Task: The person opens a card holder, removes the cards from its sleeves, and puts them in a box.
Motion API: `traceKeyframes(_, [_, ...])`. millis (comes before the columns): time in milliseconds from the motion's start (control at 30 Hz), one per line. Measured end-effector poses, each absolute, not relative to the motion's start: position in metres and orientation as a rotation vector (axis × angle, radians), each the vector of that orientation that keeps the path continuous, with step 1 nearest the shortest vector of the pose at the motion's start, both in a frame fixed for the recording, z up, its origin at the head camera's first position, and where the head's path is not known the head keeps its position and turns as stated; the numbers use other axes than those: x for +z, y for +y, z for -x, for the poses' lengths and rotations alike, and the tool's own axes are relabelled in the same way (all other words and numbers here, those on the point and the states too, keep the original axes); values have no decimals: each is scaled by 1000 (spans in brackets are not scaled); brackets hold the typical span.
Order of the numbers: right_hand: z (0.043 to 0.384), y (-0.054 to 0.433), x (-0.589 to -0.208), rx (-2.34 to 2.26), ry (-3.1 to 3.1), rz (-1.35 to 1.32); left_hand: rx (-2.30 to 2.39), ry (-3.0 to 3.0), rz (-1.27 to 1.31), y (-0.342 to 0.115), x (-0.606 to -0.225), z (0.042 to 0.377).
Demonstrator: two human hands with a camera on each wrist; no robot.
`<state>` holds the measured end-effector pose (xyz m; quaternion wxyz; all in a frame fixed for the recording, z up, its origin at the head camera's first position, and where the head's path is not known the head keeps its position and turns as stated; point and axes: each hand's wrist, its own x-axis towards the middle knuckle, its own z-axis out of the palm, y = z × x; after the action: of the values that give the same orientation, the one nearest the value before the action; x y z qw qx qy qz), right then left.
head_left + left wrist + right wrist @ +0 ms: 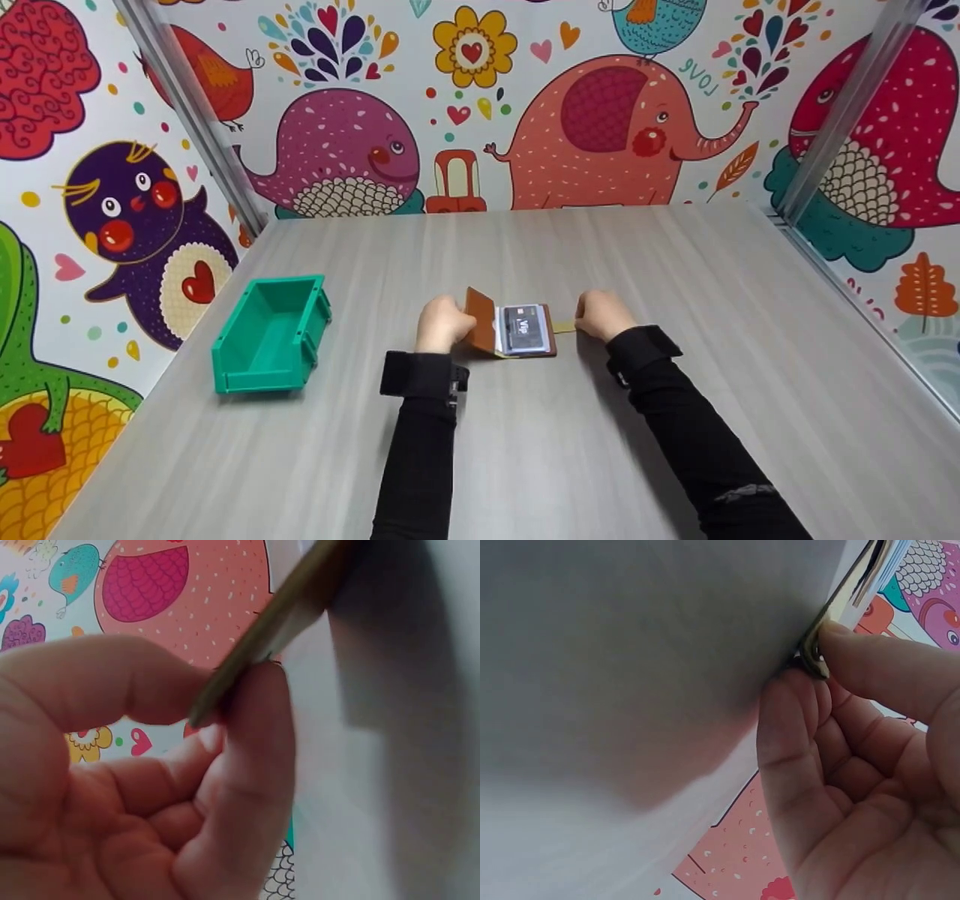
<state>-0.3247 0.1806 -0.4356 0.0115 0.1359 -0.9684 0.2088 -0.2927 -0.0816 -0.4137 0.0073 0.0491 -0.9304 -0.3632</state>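
A brown card holder (480,321) lies partly open on the table, its left cover raised at a slant. Inside it, clear sleeves show a dark card (524,328) marked "Vip". My left hand (444,324) pinches the edge of the raised cover between thumb and finger; the left wrist view shows that edge (247,645) close up. On the other side, my right hand (602,313) pinches the end of a yellowish strap (564,327) that runs out from the holder's right edge. In the right wrist view the strap's curled tip (814,664) sits between thumb and fingers.
A green plastic bin (270,337) with a low front stands on the left part of the wood-grain table (525,450). Panels printed with cartoon animals (600,142) rise behind and at the sides, with metal posts (199,112) at the corners.
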Motion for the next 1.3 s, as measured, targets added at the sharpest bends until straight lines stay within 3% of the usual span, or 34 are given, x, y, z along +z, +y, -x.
traceKeyframes(1300, [324, 181, -438, 613, -2976, -454, -876, -3085, -261, -91, -435, 296])
